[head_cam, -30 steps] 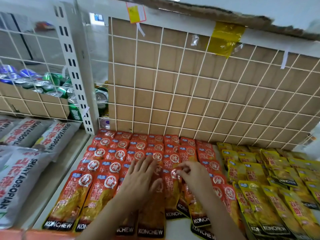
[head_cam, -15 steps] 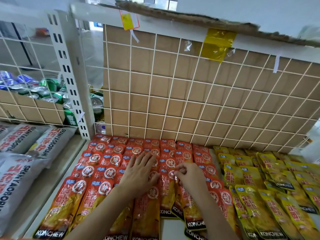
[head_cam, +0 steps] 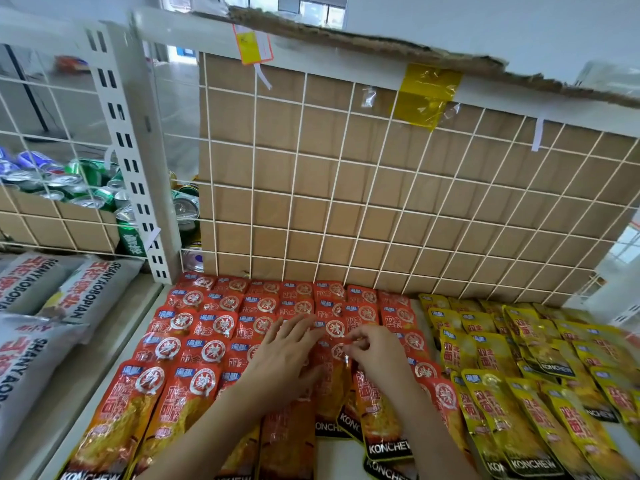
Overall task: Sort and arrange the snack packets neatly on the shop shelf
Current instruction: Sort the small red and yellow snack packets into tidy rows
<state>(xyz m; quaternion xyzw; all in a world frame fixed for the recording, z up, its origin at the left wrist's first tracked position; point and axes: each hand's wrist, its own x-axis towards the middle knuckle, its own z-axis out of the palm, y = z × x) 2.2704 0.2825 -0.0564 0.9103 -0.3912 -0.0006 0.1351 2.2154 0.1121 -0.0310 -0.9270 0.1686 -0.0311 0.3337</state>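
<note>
Red KONCHEW snack packets (head_cam: 194,344) lie in overlapping rows on the white shelf (head_cam: 332,455). Yellow KONCHEW packets (head_cam: 519,386) fill the right side in similar rows. My left hand (head_cam: 280,362) lies flat with straight fingers on the red packets in the middle column. My right hand (head_cam: 377,355) is just to its right, fingers curled, pinching the top edge of one red packet (head_cam: 332,382) between thumb and fingertips.
A white wire grid backed with brown cardboard (head_cam: 381,188) rises right behind the packets. Grey SHANYAOBOPIAN bags (head_cam: 45,306) lie on the left shelf past a slotted upright post (head_cam: 138,174). Drink cans (head_cam: 69,185) sit behind the grid at left.
The camera has tipped slightly upward, so the shelf sits lower in view. Both hands stay on the same middle red packets; the right hand keeps its pinch.
</note>
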